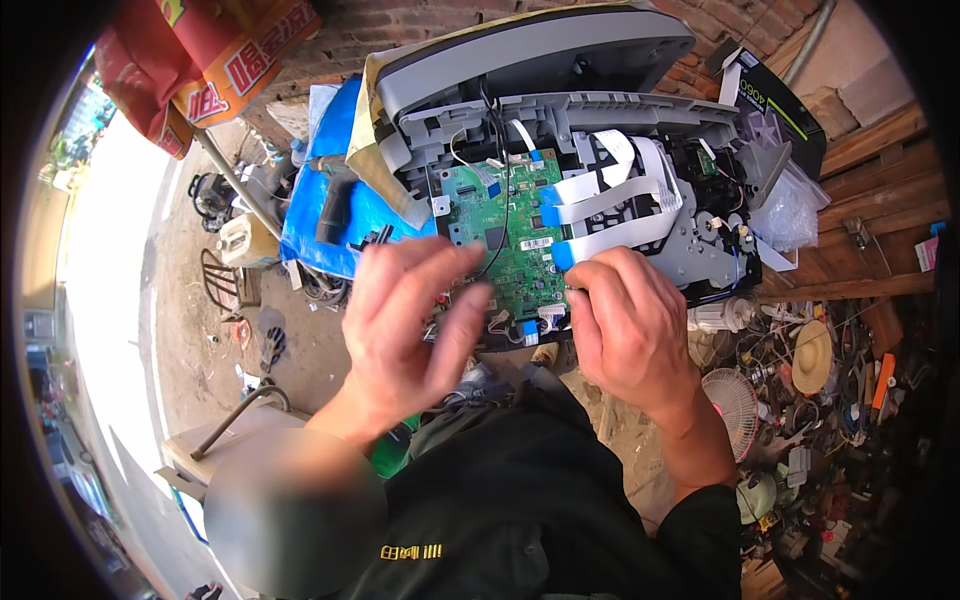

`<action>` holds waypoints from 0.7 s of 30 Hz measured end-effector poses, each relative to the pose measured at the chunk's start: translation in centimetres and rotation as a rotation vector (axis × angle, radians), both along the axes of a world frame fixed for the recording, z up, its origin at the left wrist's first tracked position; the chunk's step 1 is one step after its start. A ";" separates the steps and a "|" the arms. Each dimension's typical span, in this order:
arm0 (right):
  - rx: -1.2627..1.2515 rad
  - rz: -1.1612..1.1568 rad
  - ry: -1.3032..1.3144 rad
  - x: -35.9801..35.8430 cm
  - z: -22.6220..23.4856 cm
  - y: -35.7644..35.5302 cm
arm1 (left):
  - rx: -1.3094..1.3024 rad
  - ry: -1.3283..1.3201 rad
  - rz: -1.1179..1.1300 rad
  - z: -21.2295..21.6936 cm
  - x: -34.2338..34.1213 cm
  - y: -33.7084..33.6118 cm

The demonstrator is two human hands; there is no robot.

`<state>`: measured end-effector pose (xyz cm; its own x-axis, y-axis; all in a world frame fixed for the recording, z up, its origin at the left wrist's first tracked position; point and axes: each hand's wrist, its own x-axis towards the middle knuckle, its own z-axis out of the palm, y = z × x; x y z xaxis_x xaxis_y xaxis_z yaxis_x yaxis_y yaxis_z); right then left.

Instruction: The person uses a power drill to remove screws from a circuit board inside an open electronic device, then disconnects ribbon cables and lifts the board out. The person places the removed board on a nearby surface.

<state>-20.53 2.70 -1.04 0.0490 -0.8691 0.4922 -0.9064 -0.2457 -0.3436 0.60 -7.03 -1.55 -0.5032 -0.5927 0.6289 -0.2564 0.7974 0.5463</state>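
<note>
Hands [400, 325] [632, 325], two, at one board [520, 225]

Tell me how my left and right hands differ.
Your left hand looks blurred; your right hand looks sharper. The left hand's thumb and index finger stand apart; the right's are close together. The left is at the left side of the green circuit board, the right at its right edge. Both are bare.

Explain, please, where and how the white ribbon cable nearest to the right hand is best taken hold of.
Probably best pinched at its blue end tab, right hand coming from the right: the white ribbon cable is flat and runs rightward off the circuit board.
</note>
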 end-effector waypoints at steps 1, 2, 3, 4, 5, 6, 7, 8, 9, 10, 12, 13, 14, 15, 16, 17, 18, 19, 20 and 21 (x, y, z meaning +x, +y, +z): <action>-0.001 0.000 -0.013 0.0 -0.1 0.0 | 0.087 -0.003 0.070 0.2 -0.3 -1.6; -0.001 -0.001 -0.025 0.0 -0.1 0.0 | 0.175 -0.006 0.139 0.4 -0.6 -3.0; -0.004 -0.002 -0.026 0.0 -0.1 0.0 | 0.205 -0.052 0.149 0.7 -0.8 -4.3; -0.007 -0.003 -0.027 0.0 -0.2 0.0 | 0.236 -0.098 0.158 1.1 -0.9 -5.0; -0.010 -0.006 -0.027 0.1 -0.2 0.0 | 0.210 -0.217 0.190 1.6 -1.0 -5.0; -0.011 -0.008 -0.030 0.1 -0.2 0.0 | 0.223 -0.252 0.193 1.6 -1.1 -4.9; -0.013 -0.012 -0.033 0.1 -0.2 0.0 | 0.235 -0.288 0.196 1.6 -1.2 -4.8; -0.014 -0.015 -0.035 0.1 -0.2 0.0 | 0.247 -0.323 0.198 1.5 -1.3 -4.7; -0.013 -0.014 -0.038 0.1 -0.2 0.0 | 0.234 -0.328 0.206 1.4 -1.3 -4.7; -0.012 -0.012 -0.040 0.1 -0.2 0.0 | 0.215 -0.298 0.206 1.1 -1.4 -4.7; -0.006 -0.009 -0.045 0.0 -0.2 0.0 | 0.180 -0.235 0.205 0.5 -1.6 -4.8; -0.001 -0.007 -0.046 0.1 -0.2 0.0 | 0.197 -0.228 0.194 0.4 -1.7 -4.9; 0.003 -0.004 -0.048 0.1 -0.2 0.0 | 0.215 -0.222 0.184 0.3 -1.7 -4.9; 0.004 -0.004 -0.037 0.1 -0.2 -0.1 | 0.232 -0.218 0.180 0.3 -1.6 -5.0; 0.005 -0.004 -0.026 0.1 -0.2 -0.1 | 0.261 -0.212 0.165 0.4 -1.5 -5.0; 0.006 -0.004 -0.015 0.2 -0.2 0.0 | 0.291 -0.206 0.150 0.6 -1.5 -5.2; 0.009 -0.010 -0.017 0.2 -0.1 -0.1 | 0.318 -0.197 0.134 0.9 -1.5 -5.5; 0.011 -0.017 -0.020 0.3 0.1 -0.1 | 0.341 -0.184 0.105 0.8 -1.4 -5.9; 0.014 -0.024 -0.022 0.4 0.2 0.0 | 0.347 -0.182 0.102 0.8 -1.3 -6.0; 0.029 -0.024 -0.039 0.3 0.1 0.1 | 0.353 -0.178 0.097 0.8 -1.3 -6.0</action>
<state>-20.22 2.81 -0.96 0.0098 -0.8837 0.4680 -0.8977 -0.2139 -0.3851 -0.71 -13.01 -0.79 -0.5167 -0.8069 0.2864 -0.4366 0.5360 0.7225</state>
